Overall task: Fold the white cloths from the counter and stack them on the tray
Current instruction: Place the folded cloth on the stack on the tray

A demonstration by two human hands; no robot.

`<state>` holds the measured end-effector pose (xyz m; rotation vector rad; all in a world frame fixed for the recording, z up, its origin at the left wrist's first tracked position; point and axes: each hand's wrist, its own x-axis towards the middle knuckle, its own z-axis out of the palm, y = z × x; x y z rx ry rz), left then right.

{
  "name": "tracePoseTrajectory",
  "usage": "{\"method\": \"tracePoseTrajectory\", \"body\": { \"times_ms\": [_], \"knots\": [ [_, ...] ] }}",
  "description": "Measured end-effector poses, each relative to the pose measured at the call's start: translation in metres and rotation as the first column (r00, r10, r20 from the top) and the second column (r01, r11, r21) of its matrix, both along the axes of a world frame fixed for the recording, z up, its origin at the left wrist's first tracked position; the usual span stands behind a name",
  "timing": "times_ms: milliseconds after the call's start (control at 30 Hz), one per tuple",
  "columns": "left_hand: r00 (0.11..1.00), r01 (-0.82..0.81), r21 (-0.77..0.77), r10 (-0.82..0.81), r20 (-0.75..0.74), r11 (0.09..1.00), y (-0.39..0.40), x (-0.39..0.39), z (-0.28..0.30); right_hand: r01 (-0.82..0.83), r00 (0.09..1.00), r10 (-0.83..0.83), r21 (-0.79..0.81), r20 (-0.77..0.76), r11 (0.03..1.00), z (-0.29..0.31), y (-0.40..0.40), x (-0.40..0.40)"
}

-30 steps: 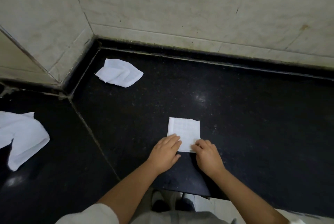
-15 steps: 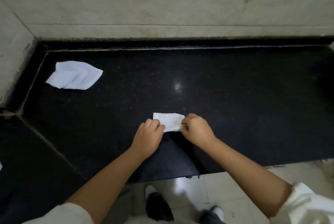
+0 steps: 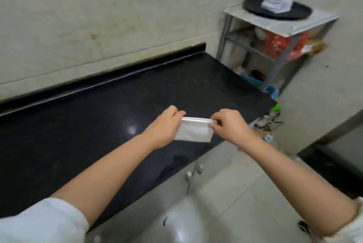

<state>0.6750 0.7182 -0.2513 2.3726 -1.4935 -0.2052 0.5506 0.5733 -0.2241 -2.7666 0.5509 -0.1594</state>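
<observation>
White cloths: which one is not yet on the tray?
The folded white cloth pinched between the left hand and the right hand, above the counter's edge; the others lie stacked on the black tray.

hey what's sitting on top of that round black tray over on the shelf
A stack of folded white cloths sits on the round black tray, toward its far side. Whatever lies under the stack is covered.

I read this as a domestic kitchen. A black polished stone counter (image 3: pixel 102 125) runs along a wall of pale tiles (image 3: pixel 98 17), with cabinet doors (image 3: pixel 182 180) and small knobs below its near edge. At far right, a metal rack (image 3: pixel 275 50) with a marble top holds a round dark tray (image 3: pixel 255 8) above shelves of plastic bags. The floor is light tile (image 3: pixel 235 193).
</observation>
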Motion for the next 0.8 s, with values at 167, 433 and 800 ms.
{"method": "tracePoseTrajectory", "body": {
  "times_ms": [167, 433, 800],
  "knots": [
    [0.986, 0.165, -0.085, -0.165, 0.009, 0.983, -0.136, -0.042, 0.046, 0.127, 0.991, -0.125, -0.059, 0.038, 0.990, 0.057, -0.123, -0.061],
    [0.955, 0.259, -0.161, -0.227, 0.192, 0.952, -0.332, -0.030, 0.123, 0.304, 0.919, -0.297, 0.011, 0.260, 0.952, 0.126, -0.308, -0.060],
    [0.990, 0.092, -0.368, -0.045, 0.134, 0.925, -0.573, 0.063, 0.203, 0.341, 0.847, -0.414, 0.256, 0.335, 0.904, 0.200, -0.542, 0.042]
  ]
}}
